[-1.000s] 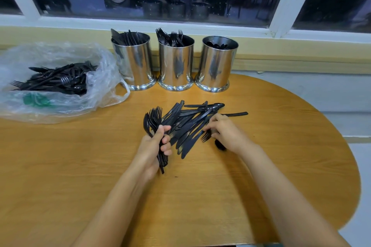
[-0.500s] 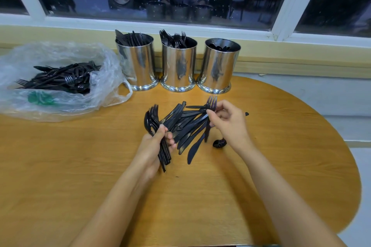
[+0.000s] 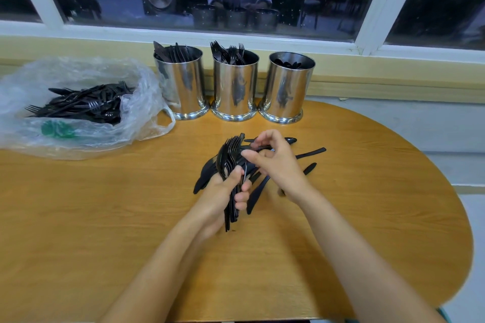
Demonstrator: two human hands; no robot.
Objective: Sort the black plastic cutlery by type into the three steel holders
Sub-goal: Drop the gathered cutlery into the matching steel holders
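Note:
Three steel holders stand in a row by the window ledge: the left holder (image 3: 183, 86) has knives, the middle holder (image 3: 235, 89) forks, the right holder (image 3: 287, 89) spoons. My left hand (image 3: 223, 194) grips a bundle of black forks (image 3: 228, 152), tines pointing away from me. My right hand (image 3: 278, 165) is right beside it and pinches one fork against the top of that bundle. A loose pile of black cutlery (image 3: 258, 191) lies on the table under both hands, partly hidden by them.
A clear plastic bag (image 3: 136, 113) holding more black cutlery (image 3: 81, 105) lies at the left of the round wooden table (image 3: 367, 217). The table's curved edge runs down the right side. The window reflects a person and the holders.
My right hand lifted a fork out of the pile and carried it left to the bundle in my left hand. My left hand shifted slightly right over the pile.

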